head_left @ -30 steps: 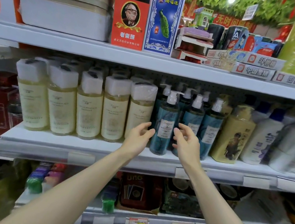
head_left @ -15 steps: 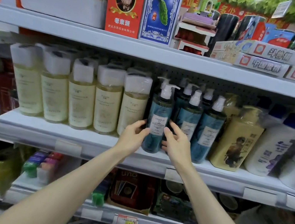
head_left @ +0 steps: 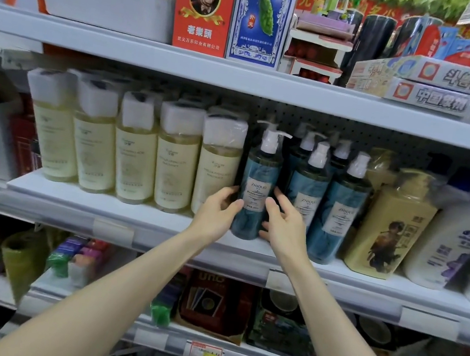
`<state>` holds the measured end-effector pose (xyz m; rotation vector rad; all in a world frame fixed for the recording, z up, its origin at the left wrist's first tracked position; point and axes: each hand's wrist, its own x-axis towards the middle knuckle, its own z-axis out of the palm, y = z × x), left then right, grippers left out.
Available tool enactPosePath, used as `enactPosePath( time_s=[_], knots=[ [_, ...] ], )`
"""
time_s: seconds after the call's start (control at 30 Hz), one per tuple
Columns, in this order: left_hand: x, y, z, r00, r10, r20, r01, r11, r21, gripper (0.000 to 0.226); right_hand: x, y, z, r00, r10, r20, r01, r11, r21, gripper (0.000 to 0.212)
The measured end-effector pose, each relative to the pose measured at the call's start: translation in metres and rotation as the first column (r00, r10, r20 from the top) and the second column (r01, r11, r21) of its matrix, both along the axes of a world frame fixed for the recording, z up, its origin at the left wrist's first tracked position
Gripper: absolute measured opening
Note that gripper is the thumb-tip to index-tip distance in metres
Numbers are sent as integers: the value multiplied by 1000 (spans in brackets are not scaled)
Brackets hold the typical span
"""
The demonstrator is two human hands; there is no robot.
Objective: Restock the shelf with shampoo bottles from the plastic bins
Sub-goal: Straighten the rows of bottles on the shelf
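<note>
gripping the teal pump bottle (head_left: 258, 181) low down, left hand (head_left: 215, 213) and right hand (head_left: 286, 228) are steadying it: likely heavy, slick.

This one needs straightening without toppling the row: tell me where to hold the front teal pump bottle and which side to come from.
Take the teal pump bottle by its round lower body, coming from the open front of the shelf. It stands upright, its thin pump offers little hold, and a pale yellow bottle and more teal bottles crowd its sides.
</note>
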<state>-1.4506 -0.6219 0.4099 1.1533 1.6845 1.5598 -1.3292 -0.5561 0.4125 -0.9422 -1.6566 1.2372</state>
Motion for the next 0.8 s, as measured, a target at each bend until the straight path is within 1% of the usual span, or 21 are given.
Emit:
enactPosePath(
  time_s=[0.13, 0.3, 0.4, 0.47, 0.6, 0.7, 0.8],
  knots=[
    [2, -3, -1, 997, 36, -63, -37, 999, -5, 40, 4, -4, 2, 999, 31, -7, -31, 999, -20, 47],
    [5, -3, -1, 1000, 5, -24, -5, 1000, 4, 42, 6, -7, 2, 999, 43, -8, -43, 998, -51, 49],
    [4, -1, -1, 1000, -11, 2, 11, 1000, 8, 42, 1, -4, -1, 999, 31, 11, -31, 999, -34, 52],
    [3, 0, -2, 1000, -21, 14, 20, 1000, 12, 43, -2, -3, -2, 1000, 28, 6, -28, 999, -30, 59],
    [3, 2, 0, 999, -20, 25, 19, 1000, 14, 42, -5, 0, -4, 1000, 17, 6, -17, 999, -35, 81],
    [3, 2, 0, 1000, -24, 20, 24, 1000, 14, 43, -7, 4, -6, 1000, 18, -1, -18, 999, -40, 84],
    [1, 4, -2, 1000, -24, 6, 24, 1000, 4, 44, -8, 5, -5, 1000, 21, -5, -21, 999, -42, 82]
  ],
)
